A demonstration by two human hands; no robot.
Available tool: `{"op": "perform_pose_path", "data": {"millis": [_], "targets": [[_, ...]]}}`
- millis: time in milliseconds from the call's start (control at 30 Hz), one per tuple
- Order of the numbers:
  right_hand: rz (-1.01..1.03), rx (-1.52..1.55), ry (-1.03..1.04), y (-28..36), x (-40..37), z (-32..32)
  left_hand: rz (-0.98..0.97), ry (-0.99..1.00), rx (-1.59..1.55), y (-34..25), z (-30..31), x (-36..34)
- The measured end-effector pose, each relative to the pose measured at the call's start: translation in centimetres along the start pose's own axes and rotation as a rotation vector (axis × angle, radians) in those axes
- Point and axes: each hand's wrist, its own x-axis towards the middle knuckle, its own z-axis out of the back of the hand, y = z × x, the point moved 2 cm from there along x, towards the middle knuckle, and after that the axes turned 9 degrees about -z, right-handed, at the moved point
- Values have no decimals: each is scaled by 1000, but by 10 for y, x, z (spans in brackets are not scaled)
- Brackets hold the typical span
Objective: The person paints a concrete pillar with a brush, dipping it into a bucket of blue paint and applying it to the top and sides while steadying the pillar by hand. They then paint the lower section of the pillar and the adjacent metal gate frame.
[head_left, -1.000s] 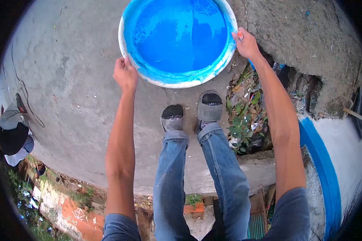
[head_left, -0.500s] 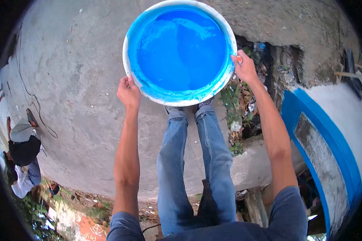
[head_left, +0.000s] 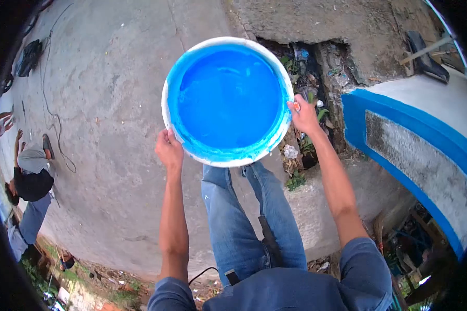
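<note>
A round white tub (head_left: 227,163) holds bright blue paint (head_left: 228,98), and more blue is smeared round its inner wall. My left hand (head_left: 169,149) grips the rim at the lower left, thumb over the edge. On the right side, my right hand (head_left: 304,115) is closed on the rim, with a small orange-red spot showing at its fingers. The tub is held up in front of my legs (head_left: 259,217), above the concrete ground (head_left: 119,155). Fingertips under the rim are hidden on both sides.
A broken gutter (head_left: 321,67) with litter and plants runs at the right. Beyond it stands a low wall (head_left: 420,147) with blue-painted edges. A dark boot (head_left: 428,62) is at the upper right. Other people (head_left: 33,181) and a cable (head_left: 46,93) are at the left.
The tub and both hands sit lower in the view. The gutter and blue-edged wall have shifted left, and my legs have changed position as in a step.
</note>
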Motion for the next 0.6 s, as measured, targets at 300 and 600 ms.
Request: {"op": "perform_pose_path", "data": {"millis": [300,600], "targets": [[-61,9,8,-61,-171,11,21,9,-7,-2,45,-176],[-79,-76,39,-106,-315,-14,67,14,-47,47,79,-314]]}}
